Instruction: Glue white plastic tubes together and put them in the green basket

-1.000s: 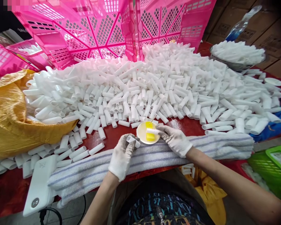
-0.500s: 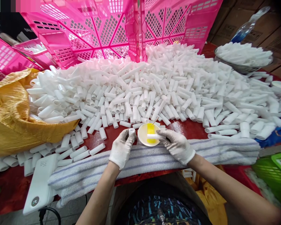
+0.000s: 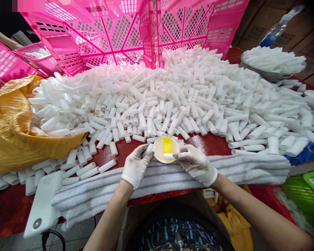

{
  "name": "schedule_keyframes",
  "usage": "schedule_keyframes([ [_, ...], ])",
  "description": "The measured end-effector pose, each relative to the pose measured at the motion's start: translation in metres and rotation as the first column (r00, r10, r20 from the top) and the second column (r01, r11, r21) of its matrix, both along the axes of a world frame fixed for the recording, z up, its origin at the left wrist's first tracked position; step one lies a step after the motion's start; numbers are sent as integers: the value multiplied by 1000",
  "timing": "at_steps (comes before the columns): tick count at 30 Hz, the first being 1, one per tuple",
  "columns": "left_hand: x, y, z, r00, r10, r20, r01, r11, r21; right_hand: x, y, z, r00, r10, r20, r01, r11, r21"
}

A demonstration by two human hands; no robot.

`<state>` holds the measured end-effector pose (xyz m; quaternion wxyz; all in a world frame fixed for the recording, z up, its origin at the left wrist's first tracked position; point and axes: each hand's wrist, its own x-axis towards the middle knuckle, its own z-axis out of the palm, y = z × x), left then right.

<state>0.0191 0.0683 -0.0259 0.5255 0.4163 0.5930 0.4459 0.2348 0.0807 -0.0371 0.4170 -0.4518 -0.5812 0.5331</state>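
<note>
Both my hands wear white gloves with grey, stained fingertips. My left hand (image 3: pixel 136 164) is closed on a short white plastic tube (image 3: pixel 149 149), its end tilted toward the right. Between the thumb and fingers of my right hand (image 3: pixel 195 163) is a narrower white tube (image 3: pixel 169 156), lying level over a small white bowl (image 3: pixel 158 152). A yellow sponge-like block (image 3: pixel 167 144) sits in the bowl, with a thin stick by its upper edge. Under my wrists runs a white towel (image 3: pixel 167 176) with bluish stripes.
A broad heap of white tubes (image 3: pixel 157 101) covers the red table, backed by pink crates (image 3: pixel 115 38). Left are a yellow sack (image 3: pixel 13 129) and a white power bank (image 3: pixel 43 204) with a cable. A metal bowl of tubes (image 3: pixel 272 75) stands right, near a bottle (image 3: pixel 279 28).
My left hand has tilted its tube from upright toward the bowl. My right hand's tube has dropped slightly to the bowl's near side, with less of it showing.
</note>
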Motion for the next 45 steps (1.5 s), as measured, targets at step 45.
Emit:
schedule_keyframes([
  [45, 124, -59, 17, 832, -219, -510, 286, 957, 55, 40, -70, 32, 669, -663, 336, 247, 624, 741],
])
